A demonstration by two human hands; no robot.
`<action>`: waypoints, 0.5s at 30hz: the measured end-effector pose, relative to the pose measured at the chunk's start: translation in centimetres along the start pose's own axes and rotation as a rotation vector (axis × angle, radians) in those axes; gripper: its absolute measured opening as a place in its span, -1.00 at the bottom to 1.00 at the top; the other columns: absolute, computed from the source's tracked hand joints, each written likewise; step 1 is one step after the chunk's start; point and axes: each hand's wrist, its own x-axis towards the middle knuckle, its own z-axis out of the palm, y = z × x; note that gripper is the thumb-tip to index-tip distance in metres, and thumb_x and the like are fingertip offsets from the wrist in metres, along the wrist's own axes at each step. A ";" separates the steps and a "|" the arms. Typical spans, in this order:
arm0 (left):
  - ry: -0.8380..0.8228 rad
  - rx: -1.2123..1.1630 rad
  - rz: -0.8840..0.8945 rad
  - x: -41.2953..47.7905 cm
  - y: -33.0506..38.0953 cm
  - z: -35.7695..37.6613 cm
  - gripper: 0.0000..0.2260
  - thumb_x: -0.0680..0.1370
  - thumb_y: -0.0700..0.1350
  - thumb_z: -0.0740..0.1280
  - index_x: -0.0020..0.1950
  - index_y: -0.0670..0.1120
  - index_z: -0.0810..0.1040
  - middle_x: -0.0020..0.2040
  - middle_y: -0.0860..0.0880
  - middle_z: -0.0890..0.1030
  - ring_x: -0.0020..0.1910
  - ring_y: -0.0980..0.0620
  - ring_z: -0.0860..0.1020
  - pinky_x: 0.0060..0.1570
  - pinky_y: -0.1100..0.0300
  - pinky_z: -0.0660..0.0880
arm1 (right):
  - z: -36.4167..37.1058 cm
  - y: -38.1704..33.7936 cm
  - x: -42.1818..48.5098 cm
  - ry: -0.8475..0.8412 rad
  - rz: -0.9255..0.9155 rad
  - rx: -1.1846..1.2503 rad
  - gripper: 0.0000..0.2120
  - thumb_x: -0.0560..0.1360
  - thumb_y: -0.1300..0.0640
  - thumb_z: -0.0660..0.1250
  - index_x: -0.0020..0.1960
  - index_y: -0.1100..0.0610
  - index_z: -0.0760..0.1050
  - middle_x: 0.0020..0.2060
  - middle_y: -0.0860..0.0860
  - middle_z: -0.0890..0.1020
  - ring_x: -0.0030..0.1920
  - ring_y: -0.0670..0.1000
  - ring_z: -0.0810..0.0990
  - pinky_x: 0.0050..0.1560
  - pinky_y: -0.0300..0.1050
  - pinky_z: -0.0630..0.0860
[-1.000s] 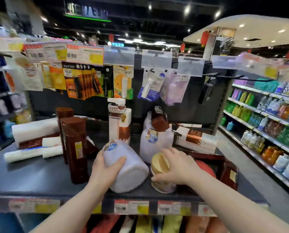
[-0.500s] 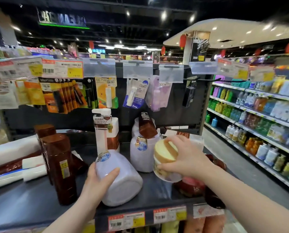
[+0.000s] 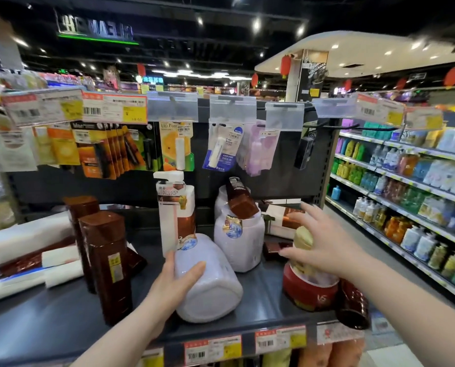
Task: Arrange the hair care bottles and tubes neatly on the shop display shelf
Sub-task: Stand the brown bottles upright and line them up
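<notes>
clutter on the display shelf [image 3: 49,329] suggests the tidying is only part done. left hand [image 3: 173,284] grips a pale lavender jar [image 3: 210,284] that lies on its side near the front edge, thumb laid across its upper side. right hand [image 3: 324,245] is toward the right end with fingers spread and straight, clamped on nothing. its palm is at a gold-lidded jar [image 3: 303,238] stacked on a red tub [image 3: 309,292], though i cannot tell whether it presses or only touches.

behind the toppled jar stand a white pump bottle [image 3: 176,207] and a second lavender jar [image 3: 238,242], which has a brown bottle [image 3: 241,201] leaning tilted on its lid. two tall brown bottles [image 3: 106,263] stand upright left of the middle, and white tubes [image 3: 59,266] lie flat toward the left edge.

step in hand looks like standing the fallen jar up. next move probably calls for tipping it onto its base and sliding it back beside its twin without knocking the pump bottle just behind. the stacked jar looks shaky and may want steadying first.
</notes>
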 end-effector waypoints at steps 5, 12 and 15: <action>0.007 0.024 -0.064 0.6 -0.2 -0.4 -0.40 0.50 0.28 0.13 0.49 0.22 -0.01 0.37 -0.01 0.37 0.24 -0.08 0.42 0.22 0.03 0.38 | 2.7 -6.5 0.2 -0.052 -0.153 0.284 -0.64 0.50 -0.09 0.29 0.24 0.02 0.48 0.15 -0.08 0.53 0.22 -0.03 0.49 0.17 -0.20 0.39; -0.014 -0.104 -0.151 0.1 -0.2 -1.0 -0.39 0.42 0.25 0.31 0.40 0.26 0.12 0.18 0.00 0.48 0.02 -0.12 0.55 -0.10 -0.11 0.59 | 8.7 -10.2 3.4 -0.465 0.247 0.669 -0.33 0.47 -0.33 0.13 0.40 0.09 0.33 0.30 0.11 0.49 0.20 0.09 0.49 0.23 -0.03 0.42; 0.012 -0.177 -0.133 -0.2 -0.4 -1.0 -0.44 0.44 0.14 0.37 0.36 0.05 0.27 0.08 -0.04 0.54 -0.03 -0.06 0.57 -0.16 0.03 0.58 | 9.9 -10.2 3.6 -0.512 0.311 0.846 -0.24 0.39 -0.38 0.19 0.40 0.09 0.32 0.25 0.11 0.53 0.19 0.10 0.53 0.24 0.01 0.46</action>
